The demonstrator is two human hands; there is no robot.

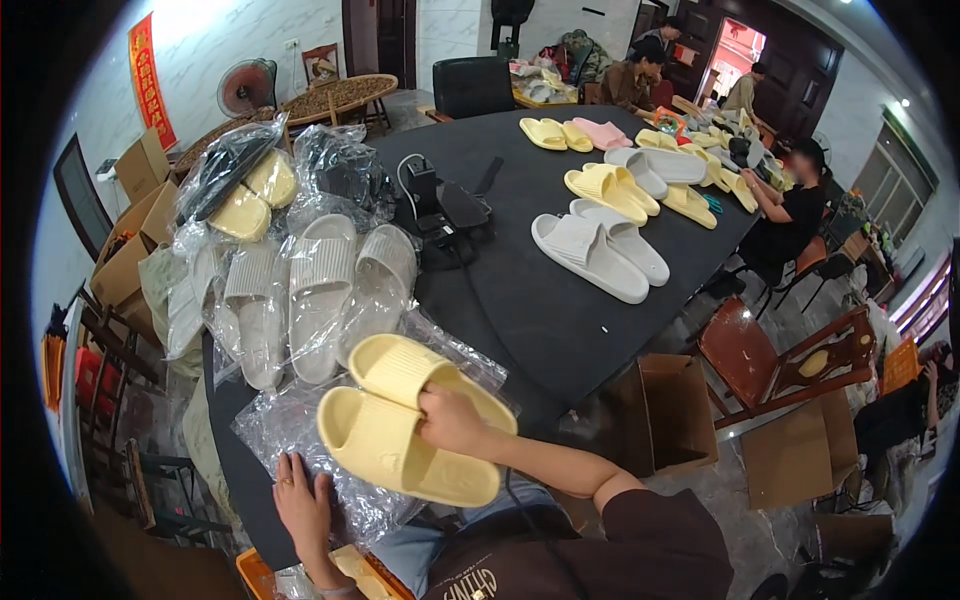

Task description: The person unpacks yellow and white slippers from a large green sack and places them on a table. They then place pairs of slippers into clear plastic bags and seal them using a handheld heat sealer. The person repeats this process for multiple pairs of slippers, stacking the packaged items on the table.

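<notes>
My right hand (pixel 452 418) grips a pair of pale yellow slide slippers (pixel 374 428) where the two straps meet. The pair is held side by side over the near edge of the black-covered table (pixel 535 325). Below and left of it, my left hand (pixel 302 505) lies with fingers apart on a clear plastic bag (pixel 275 425). The slippers partly cover the plastic. Beyond them, grey slides (pixel 322 265) in clear bags lie in a row, with bagged yellow slippers (pixel 240 213) and dark ones behind.
Loose grey slides (pixel 590 258) and yellow slides (pixel 605 190) lie farther right. A black device with a cable (pixel 425 185) stands mid-table. At my right are an open carton (pixel 678 425) and wooden chair (pixel 770 350). A co-worker (pixel 795 210) sits at the far right; other people work behind.
</notes>
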